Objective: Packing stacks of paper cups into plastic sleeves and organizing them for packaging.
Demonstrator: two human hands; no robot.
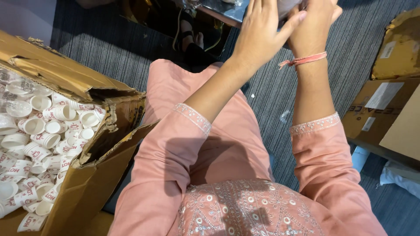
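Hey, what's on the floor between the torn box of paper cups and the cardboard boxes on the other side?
In the head view, between the torn box and the cardboard boxes lie grey ribbed carpet, the person's pink-clothed lap, and a small clear scrap.

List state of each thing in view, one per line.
Left hand: raised, fingers spread over a pale object at the top edge.
Right hand: raised, against the same object; grip hidden.
Left cardboard box: open, flaps torn, full of loose paper cups.
Right cardboard boxes: flaps look shut.
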